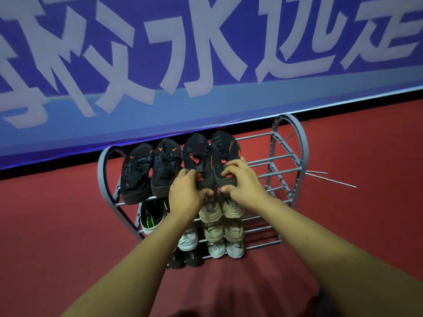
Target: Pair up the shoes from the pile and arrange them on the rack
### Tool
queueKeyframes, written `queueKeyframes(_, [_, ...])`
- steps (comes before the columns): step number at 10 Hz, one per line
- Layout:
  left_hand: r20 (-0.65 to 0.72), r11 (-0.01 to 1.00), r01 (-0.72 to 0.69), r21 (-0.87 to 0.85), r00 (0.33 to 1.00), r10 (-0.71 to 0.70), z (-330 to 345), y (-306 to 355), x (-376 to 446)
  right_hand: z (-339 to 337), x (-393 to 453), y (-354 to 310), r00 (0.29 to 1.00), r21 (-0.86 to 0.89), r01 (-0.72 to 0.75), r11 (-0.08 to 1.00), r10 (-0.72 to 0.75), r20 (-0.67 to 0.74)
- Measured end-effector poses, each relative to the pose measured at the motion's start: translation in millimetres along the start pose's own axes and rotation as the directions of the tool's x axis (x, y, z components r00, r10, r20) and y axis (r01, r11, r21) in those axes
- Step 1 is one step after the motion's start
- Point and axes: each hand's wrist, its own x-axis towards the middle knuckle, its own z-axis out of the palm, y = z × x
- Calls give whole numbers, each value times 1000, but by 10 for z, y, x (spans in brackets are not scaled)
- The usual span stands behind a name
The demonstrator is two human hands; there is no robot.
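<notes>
down near the bottom of the rack (289, 138) the lower tiers already hold pairs, white and beige ones (232, 208) stacked tier over tier. above them my left hand (186, 191) grips the heel of one black shoe (196, 156), fingers curled over the collar and thumb under. my right hand (242, 179) has the other black shoe (223, 152) the same way. both shoes lie on the top tier, long axes running away from me, toes toward the blue banner (206, 53). another black pair (151, 170) sits just left, touching. seems they just need a nudge straight back.
</notes>
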Motion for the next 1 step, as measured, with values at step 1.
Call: queueKeyframes(1, [-33,997,-59,-40,998,57,26,-12,-142,12,-115,33,999,-90,-14,996,11,-33])
